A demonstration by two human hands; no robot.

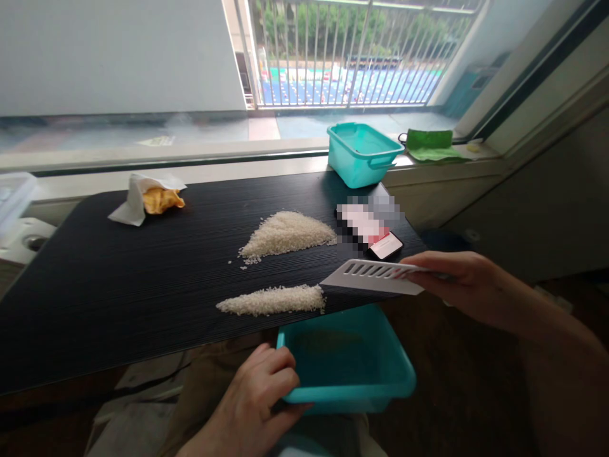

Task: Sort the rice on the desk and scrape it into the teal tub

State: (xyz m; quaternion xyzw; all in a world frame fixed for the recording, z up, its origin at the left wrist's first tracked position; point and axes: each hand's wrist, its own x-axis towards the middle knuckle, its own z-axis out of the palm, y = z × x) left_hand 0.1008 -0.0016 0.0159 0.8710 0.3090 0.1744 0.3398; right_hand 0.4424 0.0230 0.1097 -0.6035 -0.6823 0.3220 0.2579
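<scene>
My right hand (457, 276) grips a white slotted scraper (371, 277), its blade reaching left across the table's front part. Just left of the blade tip lies a long narrow ridge of white rice (276, 301), close to the table edge. A larger rice pile (288, 233) sits behind it. My left hand (266, 384) is closed around the left rim of a teal plastic basin (399, 374). That basin is below the table's front edge, partly under it, with something faint and pale on its bottom that I cannot make out clearly.
On the dark table (143, 279), a phone (371, 231) lies right of the larger pile. A second teal basin (364, 155) stands at the back right by the window. White paper (136, 200) with a crumpled orange-yellow thing (162, 200) is back left. A green cloth-like piece (432, 146) rests on the sill.
</scene>
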